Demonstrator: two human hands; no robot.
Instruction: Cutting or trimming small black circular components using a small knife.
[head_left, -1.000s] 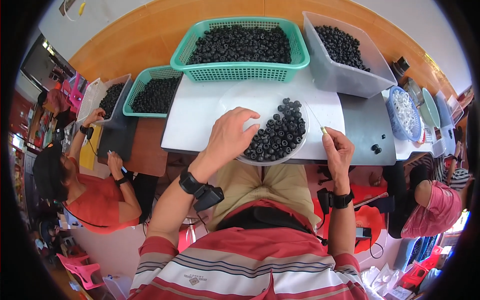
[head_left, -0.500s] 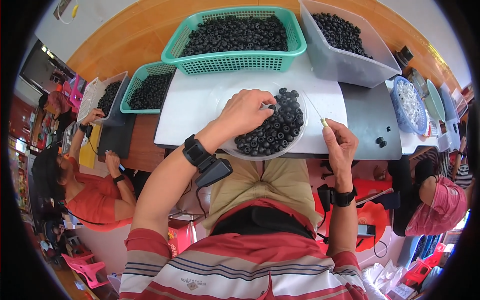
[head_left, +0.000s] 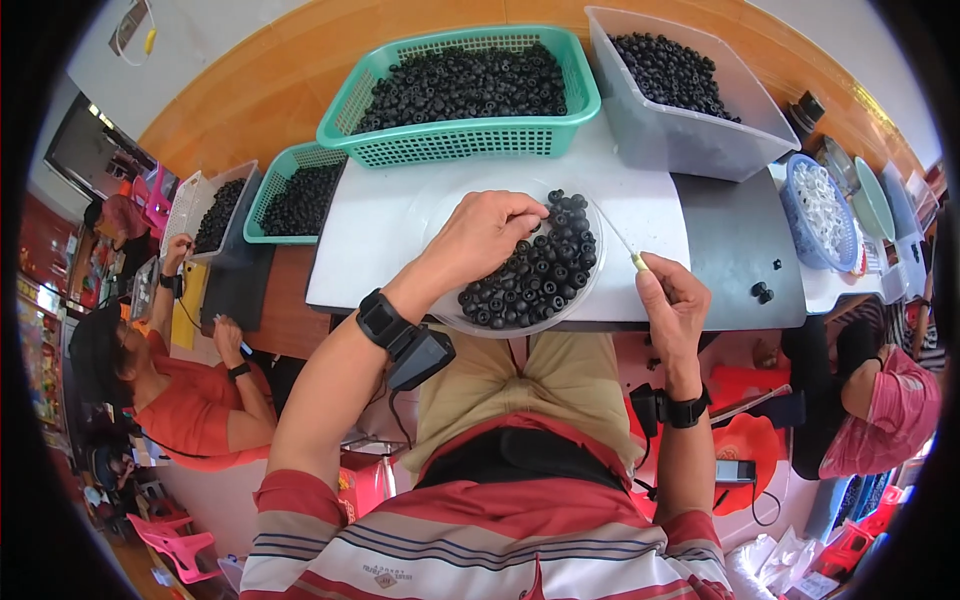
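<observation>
1. Fingers [head_left: 524, 205] of your left hand [head_left: 482, 238] curl in beside the heap, mid-frame, thumb and forefinger close together; whether they pinch a piece, I can't tell from this angle.
2. Your right hand [head_left: 676, 305], right of centre, grips the pale handle of a thin tool [head_left: 638, 261]; no piece shows on its shaft.
3. Loose black pieces [head_left: 545, 275] lie in your clear dish [head_left: 450, 195], centre frame.
4. Much seems left: the green basket [head_left: 450, 150], upper centre, and translucent tub [head_left: 690, 145], upper right, hold plenty more.
</observation>
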